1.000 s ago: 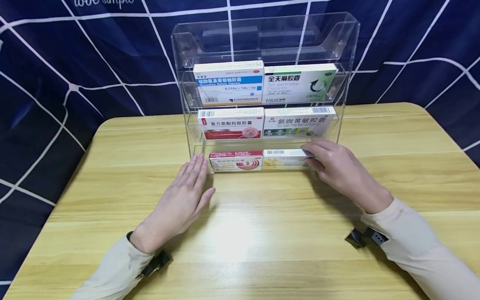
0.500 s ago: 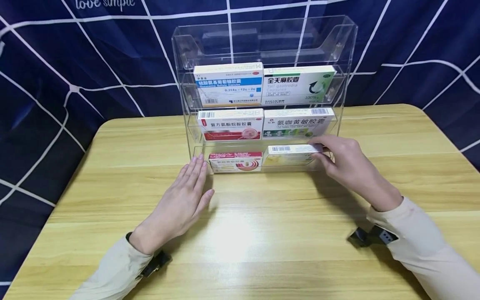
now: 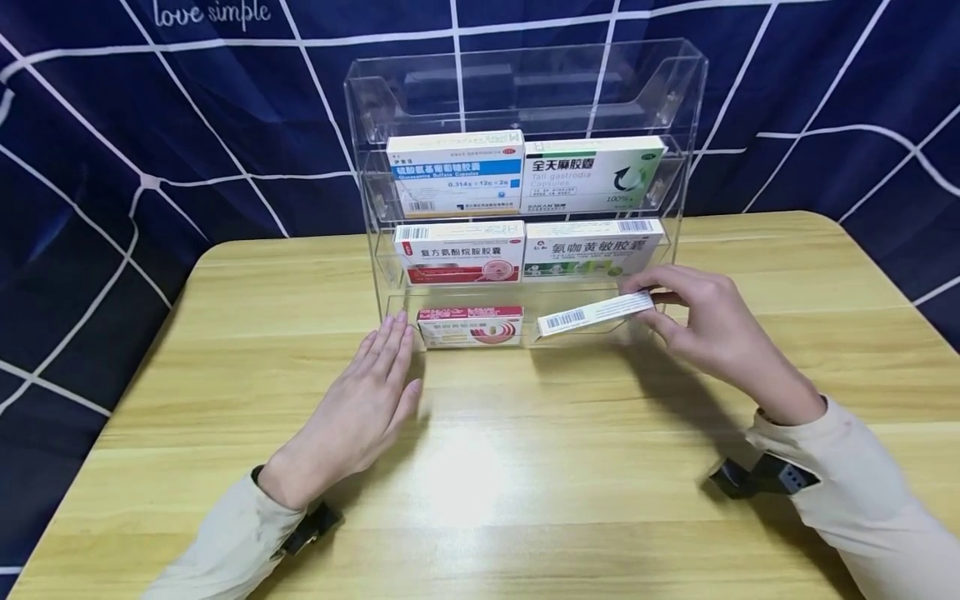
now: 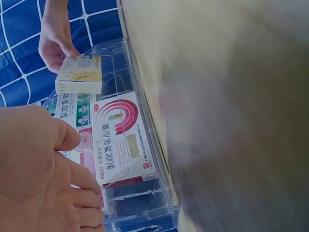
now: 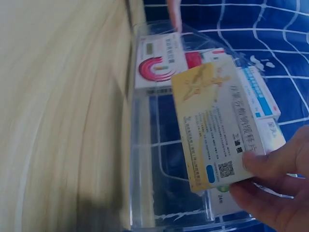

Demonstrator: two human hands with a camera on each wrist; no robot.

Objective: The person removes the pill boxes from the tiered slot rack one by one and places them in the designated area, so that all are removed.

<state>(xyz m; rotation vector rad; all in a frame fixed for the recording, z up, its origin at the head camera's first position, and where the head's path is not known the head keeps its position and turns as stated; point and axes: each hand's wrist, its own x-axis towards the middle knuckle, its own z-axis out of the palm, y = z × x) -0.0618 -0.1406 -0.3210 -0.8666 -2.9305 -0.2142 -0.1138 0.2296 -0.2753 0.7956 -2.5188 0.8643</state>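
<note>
Between thumb and fingers, my right hand [image 3: 701, 333] pinches the right end of a white and yellow medicine box [image 5: 212, 125]. The box tilts, its left end lower, at the bottom tier of a clear acrylic rack [image 3: 525, 92]. My left hand [image 3: 352, 400] lies with straight fingers against the rack's lower left corner. Beside its fingertips, a red and white medicine box [image 3: 470, 327] stands in the bottom tier. In the left wrist view, that box shows a pink arc design, and the pinched box is above the tier's front panel.
The middle tier holds a red-striped box [image 3: 461, 254] and a green-banded box [image 3: 592, 250]. Higher up stand a blue-striped box [image 3: 457, 173] and a Tall gastrodia box [image 3: 592, 175]. A wooden table [image 3: 480, 517] carries the rack; a dark blue gridded cloth [image 3: 247, 108] hangs behind.
My right hand has moved right, drawing the yellow and white box up and away from the red one and tilting it. My left hand stays nearly still.
</note>
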